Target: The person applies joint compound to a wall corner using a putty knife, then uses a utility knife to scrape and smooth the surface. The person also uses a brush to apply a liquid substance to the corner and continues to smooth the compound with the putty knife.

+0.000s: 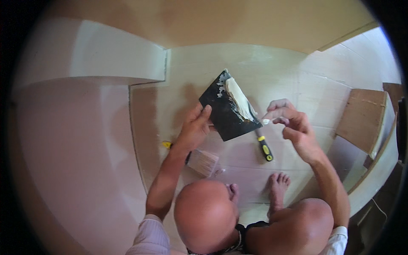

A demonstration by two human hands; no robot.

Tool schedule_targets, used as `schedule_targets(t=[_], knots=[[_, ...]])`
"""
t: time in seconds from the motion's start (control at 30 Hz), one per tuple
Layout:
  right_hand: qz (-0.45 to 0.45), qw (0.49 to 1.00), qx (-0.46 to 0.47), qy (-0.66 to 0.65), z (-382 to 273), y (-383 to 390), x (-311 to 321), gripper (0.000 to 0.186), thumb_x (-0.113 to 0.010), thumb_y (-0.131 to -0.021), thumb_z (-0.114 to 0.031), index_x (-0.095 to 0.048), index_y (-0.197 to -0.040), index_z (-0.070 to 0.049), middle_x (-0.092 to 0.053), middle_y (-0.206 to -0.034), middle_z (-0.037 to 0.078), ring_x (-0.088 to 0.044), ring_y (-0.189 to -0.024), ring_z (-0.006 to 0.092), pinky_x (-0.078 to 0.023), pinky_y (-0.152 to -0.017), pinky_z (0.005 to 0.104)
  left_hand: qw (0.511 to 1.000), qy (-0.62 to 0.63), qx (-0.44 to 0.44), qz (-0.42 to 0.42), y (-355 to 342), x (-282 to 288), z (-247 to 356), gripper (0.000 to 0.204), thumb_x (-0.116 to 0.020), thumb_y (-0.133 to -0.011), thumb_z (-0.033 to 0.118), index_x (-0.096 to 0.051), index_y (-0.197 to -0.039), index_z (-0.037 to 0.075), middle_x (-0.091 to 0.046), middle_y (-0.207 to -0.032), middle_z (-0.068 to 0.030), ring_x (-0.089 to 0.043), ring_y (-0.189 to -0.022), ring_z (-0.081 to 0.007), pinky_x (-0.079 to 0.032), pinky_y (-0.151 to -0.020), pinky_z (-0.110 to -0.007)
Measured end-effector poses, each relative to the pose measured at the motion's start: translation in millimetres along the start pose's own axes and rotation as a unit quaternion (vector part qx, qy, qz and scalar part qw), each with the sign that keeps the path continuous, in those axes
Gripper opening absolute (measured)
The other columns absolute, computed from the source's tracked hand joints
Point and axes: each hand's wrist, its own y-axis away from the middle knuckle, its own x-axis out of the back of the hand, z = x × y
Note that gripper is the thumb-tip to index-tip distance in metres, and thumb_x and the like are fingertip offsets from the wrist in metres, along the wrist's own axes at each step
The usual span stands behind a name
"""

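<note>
The left hand [194, 128] is gripping the black board [219, 111] above the floor [187, 63]; the right hand [299, 131] is curling near its corner, grip unclear. A handle [265, 148] is showing markings too small to read.

The flat plate [217, 114] is black, with irregular whitish and grey spots near its upper corner, and the thick paste [238, 97] on it is creamy white. The tool handle [265, 149] is black with bright yellow parts. The brush [203, 163] has bristles of a pale beige-pink colour, and its handle end [167, 145] is yellow. The floor [191, 61] is of pale cream tone, crossed by thin lines. The panel [255, 21] is orange-tan, the box [361, 112] is brown, and the left sleeve [151, 237] is pale lilac-grey with fine stripes.
</note>
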Motion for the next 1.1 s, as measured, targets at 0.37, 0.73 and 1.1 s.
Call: schedule_targets(t=[0.37, 0.73, 1.1], knots=[[-0.172, 0.965, -0.026, 0.195, -54.8, -151.3, -70.2, 0.045, -0.057, -0.082, -0.021, -0.056, -0.123, -0.003, -0.059, -0.085, 0.005, -0.054, -0.073, 0.0136, -0.046, -0.067, 0.0275, 0.935, 0.057, -0.117, 0.331, 59.0, 211.4, -106.5, 0.040, -0.046, -0.103, 0.035, -0.052, -0.128, 0.005, -0.060, -0.123, -0.0094, -0.060, -0.110, -0.0250, -0.049, -0.096, -0.042], [-0.118, 0.989, -0.023, -0.082, 85.1, -365.9, -168.2, 0.055, -0.052, -0.089, -0.007, -0.035, -0.141, -0.011, -0.053, -0.073, 0.004, -0.049, -0.054, 0.0127, -0.044, -0.053, 0.0292, 0.901, 0.148, -0.106, 0.394, 82.4, 267.7, -90.6, 0.036, -0.043, -0.104, 0.031, -0.053, -0.126, 0.003, -0.062, -0.121, -0.0078, -0.059, -0.109, -0.0184, -0.045, -0.100, -0.037], [-0.182, 0.981, -0.066, -0.005, 64.7, -370.0, -187.6, 0.067, -0.049, -0.092, -0.010, -0.021, -0.153, -0.011, -0.048, -0.065, -0.001, -0.040, -0.048, 0.0076, -0.032, -0.041, 0.0245, 0.902, 0.083, -0.105, 0.411, 87.0, 259.2, -80.5, 0.041, -0.042, -0.105, 0.033, -0.053, -0.128, 0.001, -0.061, -0.121, -0.0063, -0.057, -0.110, -0.0146, -0.043, -0.101, -0.032]])
